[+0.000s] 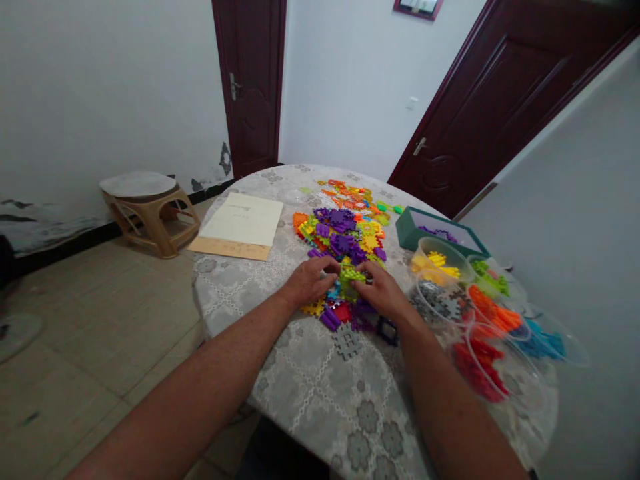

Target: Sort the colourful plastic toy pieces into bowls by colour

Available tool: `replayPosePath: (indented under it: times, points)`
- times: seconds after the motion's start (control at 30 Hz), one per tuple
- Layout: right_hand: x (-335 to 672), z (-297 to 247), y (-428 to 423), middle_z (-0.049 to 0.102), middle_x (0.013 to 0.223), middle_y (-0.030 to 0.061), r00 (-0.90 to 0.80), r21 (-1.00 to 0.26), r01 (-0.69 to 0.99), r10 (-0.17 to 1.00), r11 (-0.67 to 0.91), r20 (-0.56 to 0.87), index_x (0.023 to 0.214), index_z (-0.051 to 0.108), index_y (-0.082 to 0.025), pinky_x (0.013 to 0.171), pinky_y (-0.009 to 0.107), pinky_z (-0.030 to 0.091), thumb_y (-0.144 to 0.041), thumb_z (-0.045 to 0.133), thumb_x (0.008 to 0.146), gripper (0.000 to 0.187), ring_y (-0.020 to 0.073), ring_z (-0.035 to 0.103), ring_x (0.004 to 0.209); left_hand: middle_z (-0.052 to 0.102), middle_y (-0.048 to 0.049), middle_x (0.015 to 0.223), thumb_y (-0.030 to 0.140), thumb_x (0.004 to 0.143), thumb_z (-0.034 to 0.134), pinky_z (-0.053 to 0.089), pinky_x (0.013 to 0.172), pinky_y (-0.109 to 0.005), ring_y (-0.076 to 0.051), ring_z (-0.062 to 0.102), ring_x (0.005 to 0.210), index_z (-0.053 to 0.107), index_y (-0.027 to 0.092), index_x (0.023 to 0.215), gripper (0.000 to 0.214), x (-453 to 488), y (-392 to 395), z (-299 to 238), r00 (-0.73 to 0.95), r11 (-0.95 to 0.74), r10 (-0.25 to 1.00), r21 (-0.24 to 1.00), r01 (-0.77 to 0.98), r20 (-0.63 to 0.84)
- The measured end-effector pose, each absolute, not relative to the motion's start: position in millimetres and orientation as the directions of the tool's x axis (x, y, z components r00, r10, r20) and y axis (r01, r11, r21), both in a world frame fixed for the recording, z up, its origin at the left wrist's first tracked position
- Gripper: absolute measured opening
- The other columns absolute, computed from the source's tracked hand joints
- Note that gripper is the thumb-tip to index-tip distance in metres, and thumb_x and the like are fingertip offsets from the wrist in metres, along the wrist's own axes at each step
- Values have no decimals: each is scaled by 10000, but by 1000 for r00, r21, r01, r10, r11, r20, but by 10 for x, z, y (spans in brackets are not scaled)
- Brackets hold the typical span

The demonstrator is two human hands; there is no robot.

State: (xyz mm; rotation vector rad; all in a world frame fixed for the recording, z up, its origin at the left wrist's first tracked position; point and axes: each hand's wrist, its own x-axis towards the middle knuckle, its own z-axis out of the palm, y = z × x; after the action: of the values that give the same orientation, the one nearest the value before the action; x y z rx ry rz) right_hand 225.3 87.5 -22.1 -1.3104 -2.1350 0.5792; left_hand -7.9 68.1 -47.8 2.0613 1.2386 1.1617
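Observation:
Over the front of a mixed pile of plastic building blocks, my left hand (313,280) and my right hand (381,288) meet at a lime green notched building block (351,283). The fingers of both hands are closed on it from either side, and the fingertips are partly hidden. Purple blocks (344,244) lie just beyond the hands. Close below them are a yellow block (314,308), a purple ridged block (331,319), a red block (343,312) and a grey flat block (347,341). A dark square frame piece (387,331) lies beside my right wrist.
On the right stand clear tubs of sorted blocks: yellow (436,260), grey (437,300), orange (493,311), red (479,367), blue (543,341). Behind them is a green box (415,230). Paper (243,220) lies on the left of the round table; a stool (150,207) stands beyond.

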Motion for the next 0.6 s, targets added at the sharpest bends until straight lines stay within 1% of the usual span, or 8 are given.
replayPosePath:
  times: [0.1, 0.17, 0.23, 0.33, 0.4, 0.47, 0.53, 0.6]
  points:
    - [2383, -152, 907, 647, 874, 0, -234, -698, 639, 946, 324, 224, 1012, 661, -202, 728, 304, 435, -412, 624, 872, 255, 197, 580, 798, 772, -45, 1055, 216, 894, 653, 533, 933, -337, -203, 697, 999, 720, 215, 1064, 183, -70, 681, -509, 240, -481, 875, 698, 531, 421]
    - [2463, -117, 925, 664, 887, 6, -178, -731, 625, 962, 272, 206, 1074, 678, -193, 731, 308, 444, -437, 616, 883, 317, 206, 597, 813, 774, -55, 1073, 234, 894, 667, 523, 946, -356, -217, 691, 1015, 726, 215, 1055, 172, -68, 685, -527, 281, -503, 862, 652, 568, 421]
    - [2514, -91, 925, 690, 920, 14, -214, -751, 607, 964, 259, 160, 1124, 700, -187, 742, 310, 457, -434, 620, 878, 358, 209, 611, 833, 776, -63, 1079, 236, 892, 673, 508, 958, -372, -228, 683, 1024, 733, 212, 1048, 169, -68, 688, -535, 326, -535, 842, 597, 598, 429]
    - [2512, -76, 887, 701, 907, 12, -336, -740, 609, 938, 284, 83, 1101, 724, -185, 737, 299, 459, -402, 630, 863, 335, 199, 609, 819, 775, -65, 1032, 247, 895, 678, 491, 952, -377, -231, 673, 1005, 754, 214, 1022, 152, -69, 690, -534, 390, -584, 809, 524, 620, 440]
    - [2472, -87, 854, 701, 902, 12, -399, -708, 633, 916, 313, 48, 1080, 726, -180, 732, 294, 451, -381, 634, 859, 313, 192, 604, 809, 769, -61, 990, 288, 915, 673, 477, 945, -374, -227, 665, 990, 775, 222, 964, 130, -72, 688, -532, 457, -633, 772, 476, 610, 442]
    - [2428, -110, 830, 699, 903, 17, -439, -665, 667, 898, 336, 14, 1092, 723, -173, 719, 289, 438, -361, 630, 869, 307, 189, 601, 798, 762, -62, 992, 340, 945, 658, 459, 945, -374, -223, 655, 992, 795, 233, 917, 176, -73, 681, -533, 521, -684, 729, 434, 587, 444]
    - [2395, -134, 818, 691, 892, 19, -451, -616, 706, 893, 349, -10, 1105, 718, -172, 702, 283, 419, -338, 625, 884, 292, 184, 595, 787, 757, -64, 1039, 381, 966, 647, 440, 944, -379, -225, 643, 1014, 813, 245, 916, 220, -74, 673, -532, 553, -712, 702, 406, 574, 449]
    - [2375, -153, 816, 682, 883, 23, -458, -568, 735, 889, 369, -15, 1067, 722, -173, 696, 278, 403, -304, 624, 891, 240, 179, 588, 786, 752, -65, 1069, 406, 975, 642, 427, 946, -385, -229, 633, 1031, 823, 255, 934, 238, -73, 665, -529, 563, -719, 694, 392, 574, 449]
